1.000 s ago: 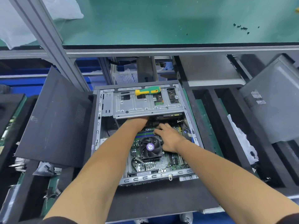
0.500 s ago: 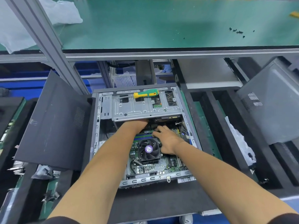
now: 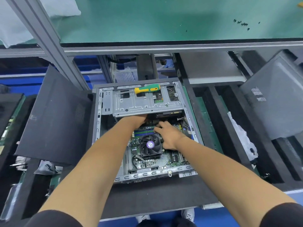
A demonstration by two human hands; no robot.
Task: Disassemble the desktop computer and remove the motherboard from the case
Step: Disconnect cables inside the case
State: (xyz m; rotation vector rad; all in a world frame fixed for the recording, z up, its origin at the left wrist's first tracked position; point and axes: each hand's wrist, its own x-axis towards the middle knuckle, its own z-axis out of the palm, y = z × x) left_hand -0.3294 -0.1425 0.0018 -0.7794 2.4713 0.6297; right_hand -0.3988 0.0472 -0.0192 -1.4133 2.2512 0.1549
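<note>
The open grey computer case [image 3: 98, 122] lies on a black mat in front of me. Inside it sits the green motherboard [image 3: 165, 161] with a black CPU fan [image 3: 150, 145] in its middle. My left hand [image 3: 137, 120] reaches under the edge of the silver drive cage [image 3: 147, 105], so its fingers are hidden. My right hand [image 3: 168, 133] rests on the board beside the fan, fingers stretched toward the memory slots [image 3: 142, 131] and the dark gap under the cage. A yellow and green screwdriver [image 3: 147, 89] lies on top of the cage.
A black side panel [image 3: 52, 115] leans at the case's left. Another grey panel [image 3: 275, 105] stands at the right, above black foam trays with a white bag [image 3: 242, 136]. Several small black screws [image 3: 242, 24] lie on the green bench above.
Both hands stay in the same spot inside the case. The right hand's fingers have spread a little and shifted slightly toward the cage. The screwdriver has not moved.
</note>
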